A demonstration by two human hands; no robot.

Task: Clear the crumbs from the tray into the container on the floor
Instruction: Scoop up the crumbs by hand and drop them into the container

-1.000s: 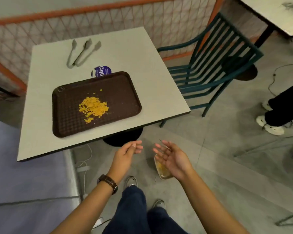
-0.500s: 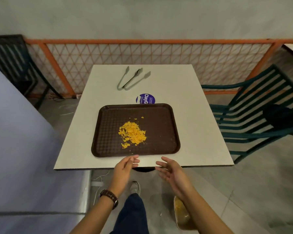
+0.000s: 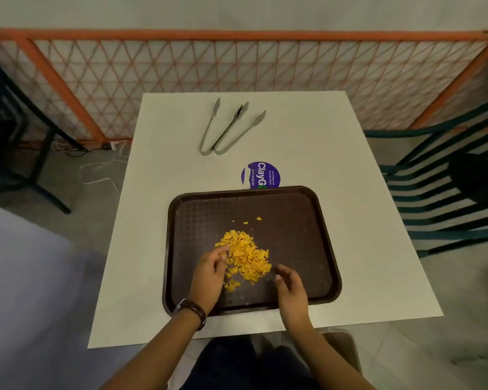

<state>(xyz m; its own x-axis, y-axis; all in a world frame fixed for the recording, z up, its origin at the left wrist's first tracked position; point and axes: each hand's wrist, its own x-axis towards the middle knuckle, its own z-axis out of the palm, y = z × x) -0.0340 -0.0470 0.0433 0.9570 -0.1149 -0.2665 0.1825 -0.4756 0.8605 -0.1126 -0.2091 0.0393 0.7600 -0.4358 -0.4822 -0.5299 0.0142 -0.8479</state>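
A dark brown tray [image 3: 302, 220] lies on the white table [image 3: 350, 192], near its front edge. A heap of yellow-orange crumbs [image 3: 244, 256] sits on the tray's middle, with a few stray bits behind it. My left hand [image 3: 209, 274], with a watch on the wrist, rests on the tray at the heap's left side, fingers touching the crumbs. My right hand [image 3: 289, 285] hovers at the heap's right front, fingers curled and apart, holding nothing. The container [image 3: 343, 347] on the floor shows only partly under the table's front edge, right of my right arm.
Two metal tongs [image 3: 228, 128] lie at the back of the table. A round purple sticker [image 3: 261, 174] sits just behind the tray. A green slatted chair [image 3: 445, 192] stands to the right. An orange mesh fence [image 3: 237, 66] runs behind. My legs are below the table.
Both hands have come up from over the floor container onto the tray and now flank the crumb heap. The view has swung from the floor to the table.
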